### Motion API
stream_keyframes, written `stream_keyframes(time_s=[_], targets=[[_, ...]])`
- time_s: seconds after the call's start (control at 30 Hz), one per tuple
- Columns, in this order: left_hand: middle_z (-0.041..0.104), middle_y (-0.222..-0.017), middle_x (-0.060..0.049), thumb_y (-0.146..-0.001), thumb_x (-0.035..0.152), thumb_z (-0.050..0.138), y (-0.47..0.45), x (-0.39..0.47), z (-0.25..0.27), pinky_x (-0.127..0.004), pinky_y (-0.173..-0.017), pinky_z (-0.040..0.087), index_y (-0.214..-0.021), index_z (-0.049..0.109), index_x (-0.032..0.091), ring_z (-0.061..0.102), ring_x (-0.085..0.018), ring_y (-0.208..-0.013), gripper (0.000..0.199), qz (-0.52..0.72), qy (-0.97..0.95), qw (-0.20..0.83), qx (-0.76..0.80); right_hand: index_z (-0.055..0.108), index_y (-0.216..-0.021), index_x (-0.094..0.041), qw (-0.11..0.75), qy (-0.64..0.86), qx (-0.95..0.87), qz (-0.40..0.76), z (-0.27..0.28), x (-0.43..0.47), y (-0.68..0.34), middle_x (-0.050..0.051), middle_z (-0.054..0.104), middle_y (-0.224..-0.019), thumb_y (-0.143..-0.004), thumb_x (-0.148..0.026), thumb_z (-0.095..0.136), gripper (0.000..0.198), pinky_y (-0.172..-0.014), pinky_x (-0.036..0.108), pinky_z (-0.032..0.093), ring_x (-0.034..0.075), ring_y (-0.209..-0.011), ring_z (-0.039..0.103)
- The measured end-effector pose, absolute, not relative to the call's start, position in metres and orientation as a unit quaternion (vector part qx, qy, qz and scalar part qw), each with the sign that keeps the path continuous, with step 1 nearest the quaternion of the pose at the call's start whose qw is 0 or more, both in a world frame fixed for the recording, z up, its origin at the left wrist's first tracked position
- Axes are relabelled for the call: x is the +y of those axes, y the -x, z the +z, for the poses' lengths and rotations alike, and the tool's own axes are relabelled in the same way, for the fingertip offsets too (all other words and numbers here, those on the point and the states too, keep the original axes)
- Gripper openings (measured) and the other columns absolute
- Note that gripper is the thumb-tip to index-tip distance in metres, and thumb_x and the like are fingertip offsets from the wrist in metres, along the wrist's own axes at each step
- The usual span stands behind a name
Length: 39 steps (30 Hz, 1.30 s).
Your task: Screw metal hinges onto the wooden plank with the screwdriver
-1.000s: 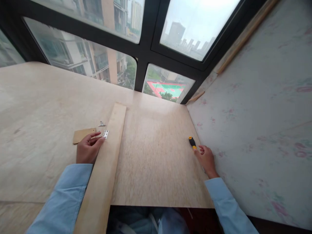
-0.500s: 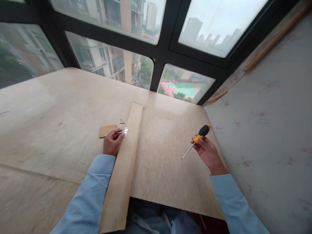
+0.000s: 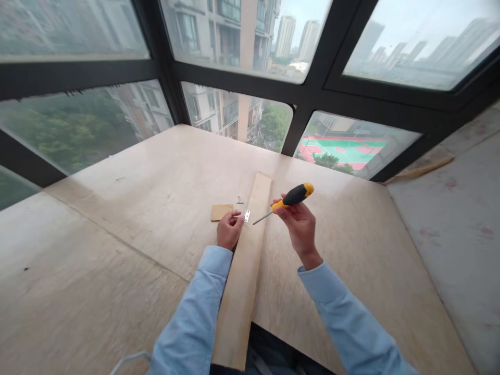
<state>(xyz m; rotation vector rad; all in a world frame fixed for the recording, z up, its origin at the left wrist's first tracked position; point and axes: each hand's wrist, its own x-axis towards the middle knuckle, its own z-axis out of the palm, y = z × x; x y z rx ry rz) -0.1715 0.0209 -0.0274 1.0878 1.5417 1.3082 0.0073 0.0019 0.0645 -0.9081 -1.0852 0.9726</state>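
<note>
The right hand has its fingers clamped on a screwdriver, tip angled down and left, near the hinge. The left hand's fingertips meet the hinge's left side; whether they pinch it, I cannot tell. The hinge lies along the left edge of a narrow board. Beyond the left fingers are a tan plate, partly covered, and metal pieces too small to make out. The worktop spreads widely either side, meeting windows and a papered wall. A pale cable is cut off below.
</note>
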Motion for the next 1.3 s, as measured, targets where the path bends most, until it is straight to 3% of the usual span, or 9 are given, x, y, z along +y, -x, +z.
stream_keyframes(time_s=[0.5,0.8,1.17,1.3], targets=[[0.070,-0.062,-0.004,-0.071,0.036,0.070,0.169,0.017,-0.019,-0.023,-0.054,0.044,-0.095,0.069,0.014,0.064,-0.017,-0.060,0.032,0.534,-0.414,0.427,0.601,0.072,-0.098,-0.020,0.609,0.418,-0.565,0.369,0.047,0.021,0.015,0.006,0.077,-0.100,-0.079,-0.033,0.077,0.023,-0.091,0.044,0.061,0.024,-0.095,0.074],[0.073,-0.067,-0.007,-0.071,0.036,0.071,0.169,0.017,-0.023,-0.024,-0.054,0.045,-0.094,0.069,0.014,0.065,-0.018,-0.061,0.032,0.535,-0.411,0.426,0.602,0.071,-0.102,-0.020,0.635,0.403,-0.515,0.412,0.050,0.022,0.015,0.006,0.077,-0.101,-0.078,-0.034,0.078,0.029,-0.094,0.046,0.059,0.024,-0.096,0.074],[0.071,-0.063,-0.004,-0.070,0.034,0.071,0.167,0.015,-0.018,-0.023,-0.053,0.046,-0.089,0.069,0.015,0.067,-0.018,-0.062,0.027,0.542,-0.403,0.423,0.605,0.072,-0.099,-0.019,0.594,0.386,-0.578,0.406,0.046,0.028,0.013,0.008,0.076,-0.106,-0.080,-0.031,0.076,0.022,-0.088,0.044,0.062,0.024,-0.095,0.074],[0.071,-0.064,-0.004,-0.071,0.034,0.071,0.166,0.015,-0.018,-0.023,-0.054,0.047,-0.090,0.069,0.015,0.068,-0.019,-0.063,0.027,0.543,-0.404,0.420,0.605,0.070,-0.109,-0.021,0.545,0.348,-0.640,0.415,0.047,0.028,0.006,0.008,0.075,-0.110,-0.084,-0.030,0.072,0.027,-0.091,0.046,0.060,0.025,-0.102,0.072]])
